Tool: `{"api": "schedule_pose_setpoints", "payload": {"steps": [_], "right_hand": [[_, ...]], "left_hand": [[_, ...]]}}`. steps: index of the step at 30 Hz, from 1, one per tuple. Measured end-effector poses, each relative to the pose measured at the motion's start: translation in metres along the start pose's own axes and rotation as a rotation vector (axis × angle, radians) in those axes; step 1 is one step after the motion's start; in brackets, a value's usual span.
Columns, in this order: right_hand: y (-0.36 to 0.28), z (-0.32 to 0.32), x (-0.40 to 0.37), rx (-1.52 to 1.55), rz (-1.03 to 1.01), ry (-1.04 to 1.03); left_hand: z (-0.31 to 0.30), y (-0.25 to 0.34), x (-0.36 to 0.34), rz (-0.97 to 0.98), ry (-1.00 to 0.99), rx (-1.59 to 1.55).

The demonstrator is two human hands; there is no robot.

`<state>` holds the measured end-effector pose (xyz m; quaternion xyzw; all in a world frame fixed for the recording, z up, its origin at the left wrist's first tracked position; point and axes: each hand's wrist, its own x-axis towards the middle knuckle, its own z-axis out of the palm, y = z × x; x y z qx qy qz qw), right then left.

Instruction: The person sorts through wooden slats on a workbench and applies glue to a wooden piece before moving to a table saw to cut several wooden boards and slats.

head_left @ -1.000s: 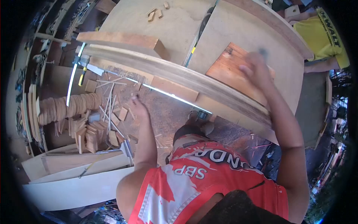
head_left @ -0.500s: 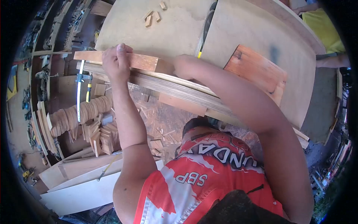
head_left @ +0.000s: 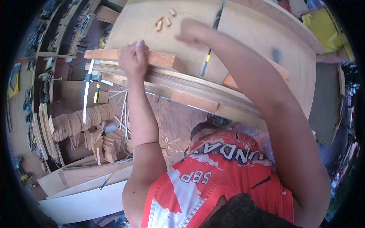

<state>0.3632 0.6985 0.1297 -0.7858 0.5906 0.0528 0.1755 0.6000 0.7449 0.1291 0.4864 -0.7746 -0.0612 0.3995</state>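
Observation:
My left hand [head_left: 134, 59] is wrapped over a thick wooden block [head_left: 163, 59], which lies along the near edge of the light plywood tabletop [head_left: 243, 34]. My right hand [head_left: 194, 33] hangs blurred above the tabletop, right of some small wood pieces [head_left: 159, 26]; its fingers are smeared by motion. Below the block runs a stack of layered boards [head_left: 190, 85]. A clamp [head_left: 92, 78] with a yellow and black handle sits at the left end of the stack. Behind my right forearm, a reddish board [head_left: 279, 70] is partly hidden.
Curved wood pieces [head_left: 85, 117] stand in a row at lower left, beside stacked offcuts [head_left: 108, 146]. Shelves [head_left: 47, 54] with tools line the left. White panels [head_left: 83, 201] lie below. At upper right are another person's arm [head_left: 332, 57] and a yellow cloth [head_left: 323, 28].
My right hand has lifted from the block's right end and moved up over the tabletop. My left hand stays on the block. The whole view has shifted slightly.

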Motion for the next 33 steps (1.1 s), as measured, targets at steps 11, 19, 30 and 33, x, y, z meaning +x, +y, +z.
{"api": "schedule_pose_setpoints", "payload": {"steps": [11, 19, 30, 33], "right_hand": [[0.024, 0.049, -0.162, 0.096, -0.012, -0.321], [0.05, 0.102, -0.154, 0.151, 0.011, -0.038], [0.054, 0.101, -0.121, 0.448, 0.0, -0.046], [0.079, 0.078, -0.152, 0.352, -0.044, -0.042]], "left_hand": [[0.004, 0.002, -0.001, 0.037, 0.047, 0.01], [0.016, 0.006, 0.007, 0.04, 0.032, 0.002], [0.027, 0.007, 0.011, -0.025, -0.029, -0.057], [0.031, -0.005, 0.011, -0.023, -0.029, -0.061]]}}
